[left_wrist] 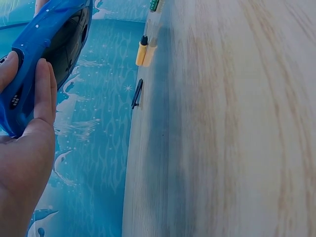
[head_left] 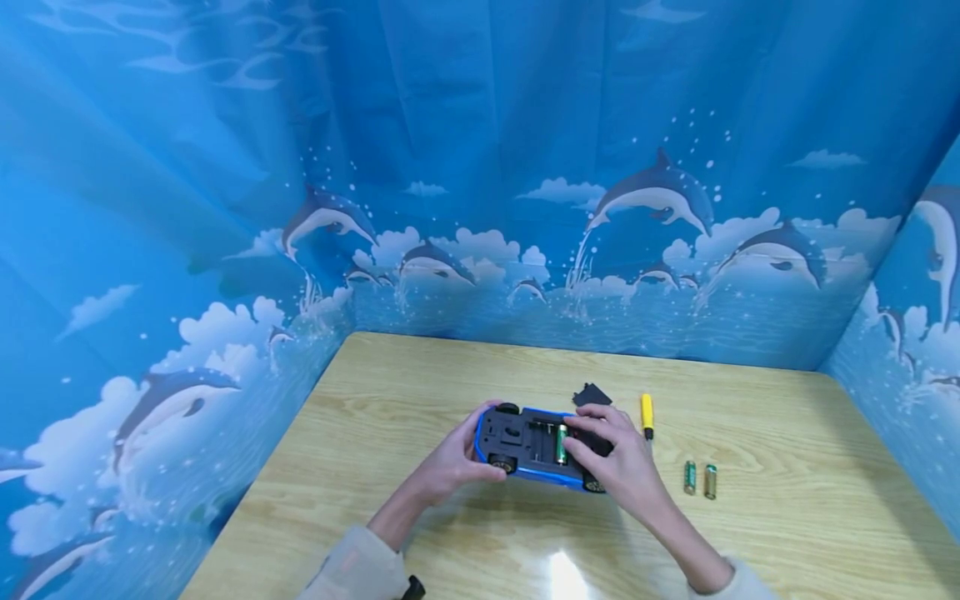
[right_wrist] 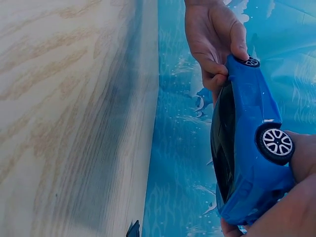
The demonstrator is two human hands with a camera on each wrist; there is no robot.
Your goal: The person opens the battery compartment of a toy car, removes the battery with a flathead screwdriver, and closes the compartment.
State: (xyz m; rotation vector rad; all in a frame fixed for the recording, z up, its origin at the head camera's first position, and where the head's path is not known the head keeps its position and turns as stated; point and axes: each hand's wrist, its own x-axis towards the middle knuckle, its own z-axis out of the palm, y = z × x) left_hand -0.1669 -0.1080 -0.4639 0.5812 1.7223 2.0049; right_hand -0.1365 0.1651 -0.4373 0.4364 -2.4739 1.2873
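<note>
A blue toy car (head_left: 551,477) is held upside down above the table, its black underside and open battery compartment facing up. My left hand (head_left: 456,457) grips its left end, thumb on the near side and fingers round the far side. A green battery (head_left: 562,444) lies crosswise in the compartment. The thumb and index finger of my right hand (head_left: 617,454) pinch at this battery, over the car's right end. In the right wrist view, the car's side and a silver-spoked wheel (right_wrist: 277,142) show, with the left hand (right_wrist: 215,37) at the far end.
Two more batteries, one green (head_left: 690,477) and one greenish-gold (head_left: 710,482), lie on the wooden table (head_left: 780,433) to the right. A yellow screwdriver (head_left: 647,412) and a black battery cover (head_left: 592,395) lie behind the car. A dolphin-print curtain (head_left: 480,150) surrounds the table.
</note>
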